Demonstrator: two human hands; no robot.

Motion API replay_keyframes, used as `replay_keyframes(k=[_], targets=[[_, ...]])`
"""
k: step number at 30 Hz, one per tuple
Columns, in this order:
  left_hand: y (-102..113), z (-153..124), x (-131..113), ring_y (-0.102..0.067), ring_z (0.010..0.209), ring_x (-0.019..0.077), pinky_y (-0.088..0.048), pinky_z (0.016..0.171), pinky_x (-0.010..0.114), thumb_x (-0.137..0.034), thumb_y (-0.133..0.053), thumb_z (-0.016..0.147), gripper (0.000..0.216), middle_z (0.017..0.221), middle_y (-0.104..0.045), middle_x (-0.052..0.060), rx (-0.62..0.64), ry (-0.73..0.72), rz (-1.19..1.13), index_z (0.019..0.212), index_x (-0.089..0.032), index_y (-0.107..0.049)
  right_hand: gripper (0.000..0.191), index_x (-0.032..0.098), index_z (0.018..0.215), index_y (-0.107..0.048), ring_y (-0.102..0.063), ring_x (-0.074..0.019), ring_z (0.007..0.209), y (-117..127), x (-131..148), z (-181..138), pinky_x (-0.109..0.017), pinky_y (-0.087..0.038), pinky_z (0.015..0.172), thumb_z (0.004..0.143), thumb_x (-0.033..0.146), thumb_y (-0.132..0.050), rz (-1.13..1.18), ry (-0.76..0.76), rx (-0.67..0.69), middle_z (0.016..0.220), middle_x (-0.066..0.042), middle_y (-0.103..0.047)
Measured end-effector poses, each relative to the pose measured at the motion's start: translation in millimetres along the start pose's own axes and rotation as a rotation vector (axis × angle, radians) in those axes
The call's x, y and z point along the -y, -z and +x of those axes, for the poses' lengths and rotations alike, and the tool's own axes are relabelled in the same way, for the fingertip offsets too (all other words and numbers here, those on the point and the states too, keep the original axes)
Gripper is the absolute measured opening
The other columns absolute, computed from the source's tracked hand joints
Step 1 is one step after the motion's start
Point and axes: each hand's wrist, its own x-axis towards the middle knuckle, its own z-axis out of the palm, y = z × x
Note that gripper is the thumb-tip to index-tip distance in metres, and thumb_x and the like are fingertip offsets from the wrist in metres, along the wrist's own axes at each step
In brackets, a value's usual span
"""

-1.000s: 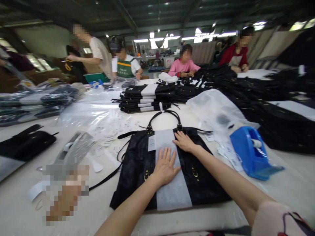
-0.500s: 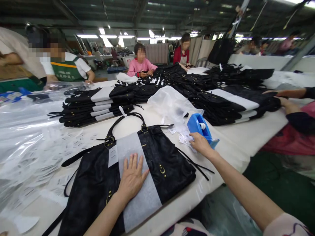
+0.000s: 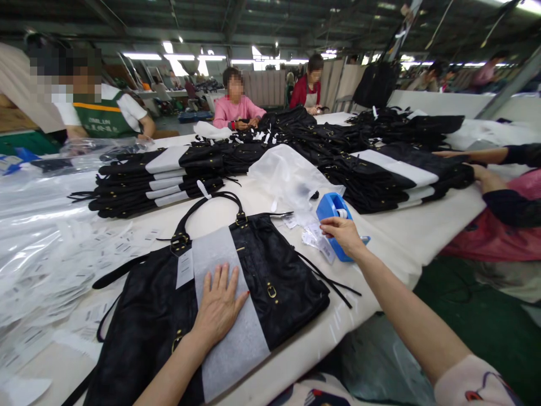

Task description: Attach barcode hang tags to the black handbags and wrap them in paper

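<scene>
A black handbag [image 3: 291, 282] lies flat on the table, its handles pointing away from me. Around its middle runs a band of white tissue paper [image 3: 215, 248], and a white hang tag [image 3: 185, 269] rests beside the band. My left hand [image 3: 220, 301] is spread flat on the paper. Beyond the bag's right side, my right hand [image 3: 343, 234] is in front of a blue tape dispenser [image 3: 332, 204], partly covering it. Its thumb and forefinger are pinched together; what they hold, if anything, is too small to make out. Small printed labels [image 3: 315, 239] lie just below these fingers.
Stacked black bags [image 3: 156, 186] with paper bands stand behind the handbag, and more bags [image 3: 380, 177] at right under a co-worker's hands [image 3: 482, 166]. A clear plastic bag [image 3: 283, 175] lies between. Many loose paper tags [image 3: 76, 276] cover the left side. Other people sit across the table.
My right hand has lifted from the labels up to the tape dispenser, its fingers now pinched. My left hand stays flat on the paper band. The whole view has shifted slightly.
</scene>
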Motion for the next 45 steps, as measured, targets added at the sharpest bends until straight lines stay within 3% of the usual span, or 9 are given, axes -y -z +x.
replay_keyframes(k=[4,8,12,16,22,28,35,40,45], targets=[[3,1,1,-0.027,0.129,0.0335,-0.02,0.103,0.052,-0.048,-0.034,0.085,0.059,0.137,-0.033,0.02,0.028,0.006,-0.03,0.13,-0.011,-0.04,0.02,0.016,0.076,-0.061,-0.05,-0.0083,0.05,8,25,-3,-0.019,-0.04,0.044,0.057,0.013,-0.064,0.389,-0.192,0.109,0.061,0.0,-0.057],[23,13,0,-0.034,0.126,0.0302,-0.027,0.101,0.05,-0.043,-0.035,0.086,0.049,0.131,-0.043,0.017,0.05,0.019,-0.161,0.122,-0.011,-0.048,0.02,0.015,0.076,-0.062,-0.047,-0.0061,0.048,9,40,-7,-0.018,-0.038,0.042,0.056,0.013,-0.066,0.496,-0.244,0.214,0.063,0.0,-0.056],[62,42,-21,-0.045,0.117,0.0229,-0.036,0.098,0.04,-0.031,-0.044,0.085,0.035,0.12,-0.054,0.011,-0.143,-0.059,-0.454,0.115,-0.015,-0.052,0.02,0.015,0.077,-0.063,-0.049,-0.0067,0.051,-3,52,-15,-0.019,-0.039,0.044,0.057,0.013,-0.066,0.566,-0.237,0.282,0.067,0.0,-0.058],[96,76,-59,-0.051,0.103,0.0212,-0.041,0.089,0.037,-0.029,-0.059,0.076,0.039,0.109,-0.057,0.009,-0.289,-0.071,-0.735,0.112,-0.016,-0.051,0.02,0.016,0.075,-0.063,-0.05,-0.0058,0.053,-25,68,-30,-0.018,-0.039,0.047,0.056,0.013,-0.068,0.602,-0.243,0.312,0.067,0.001,-0.059],[99,101,-87,-0.052,0.089,0.0185,-0.042,0.08,0.033,-0.024,-0.062,0.073,0.022,0.092,-0.057,0.005,-0.344,0.111,-1.039,0.093,-0.017,-0.056,0.023,0.015,0.072,-0.063,-0.051,-0.0061,0.053,-56,79,-50,-0.019,-0.038,0.049,0.05,0.016,-0.073,0.596,-0.22,0.362,0.064,0.002,-0.06],[90,102,-72,-0.052,0.071,0.013,-0.04,0.069,0.026,-0.021,-0.059,0.073,0.003,0.076,-0.057,0.001,-0.356,0.29,-1.279,0.073,-0.018,-0.059,0.024,0.016,0.07,-0.063,-0.05,-0.0068,0.053,-81,73,-53,-0.02,-0.035,0.048,0.049,0.02,-0.075,0.574,-0.191,0.377,0.063,0.002,-0.059],[92,110,-49,-0.051,0.059,0.0095,-0.038,0.06,0.022,-0.021,-0.064,0.062,0.009,0.061,-0.058,-0.001,-0.278,0.5,-1.818,0.063,-0.014,-0.06,0.025,0.016,0.068,-0.063,-0.043,-0.0054,0.048,-99,85,-53,-0.019,-0.027,0.042,0.047,0.021,-0.075,0.575,-0.128,0.381,0.058,0.003,-0.056],[97,104,-23,-0.052,0.05,0.0082,-0.034,0.048,0.019,-0.024,-0.068,0.055,0.021,0.066,-0.064,0.003,-0.162,0.582,-2.147,0.067,-0.012,-0.055,0.025,0.016,0.072,-0.063,-0.044,-0.0066,0.05,-111,94,-53,-0.02,-0.027,0.043,0.049,0.023,-0.072,0.522,-0.084,0.408,0.061,0.001,-0.058],[99,95,0,-0.05,0.041,0.0078,-0.03,0.04,0.018,-0.025,-0.067,0.058,0.024,0.064,-0.065,0.005,-0.134,0.523,-2.237,0.071,-0.013,-0.051,0.025,0.018,0.086,-0.065,-0.056,-0.0137,0.081,-131,99,-57,-0.023,-0.042,0.064,0.066,0.033,-0.063,0.46,0.121,0.454,0.089,-0.003,-0.064]])
